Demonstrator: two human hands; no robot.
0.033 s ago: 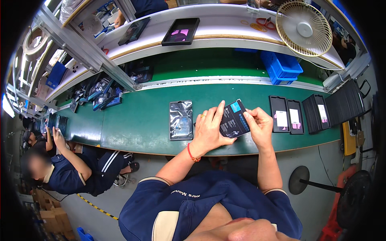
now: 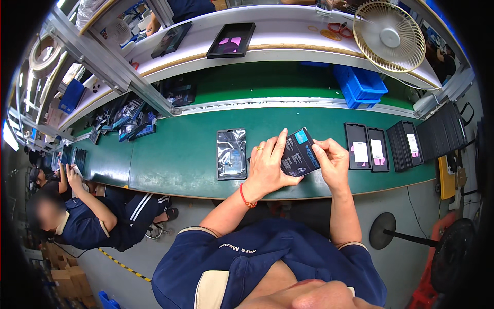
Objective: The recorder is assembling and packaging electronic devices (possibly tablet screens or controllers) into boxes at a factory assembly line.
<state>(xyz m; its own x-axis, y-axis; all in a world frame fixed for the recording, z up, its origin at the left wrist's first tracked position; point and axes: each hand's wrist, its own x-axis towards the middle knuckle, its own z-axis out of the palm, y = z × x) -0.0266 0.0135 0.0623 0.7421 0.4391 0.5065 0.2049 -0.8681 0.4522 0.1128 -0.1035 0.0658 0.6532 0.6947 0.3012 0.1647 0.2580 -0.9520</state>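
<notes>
A flat black box [image 2: 298, 155] with a bright blue square near its top corner is held tilted above the green bench [image 2: 177, 154]. My left hand [image 2: 268, 164] grips its left side, thumb along the lower edge and fingers over the upper left. At the box's right edge, my right hand [image 2: 334, 162] is closed with thumb and fingers pinched together; part of the grip is hidden. Left of my hands lies a black tray [image 2: 222, 172] with a clear, shiny cover and a bluish pack inside.
Two black trays [image 2: 355, 133] with white and pink pieces lie at right, beside a row of stacked trays [image 2: 398, 154]. Several blue-black packages [image 2: 138, 121] are heaped at left. A blue bin [image 2: 360, 87] and a fan [image 2: 389, 37] stand beyond. Another person [image 2: 87, 219] sits at left.
</notes>
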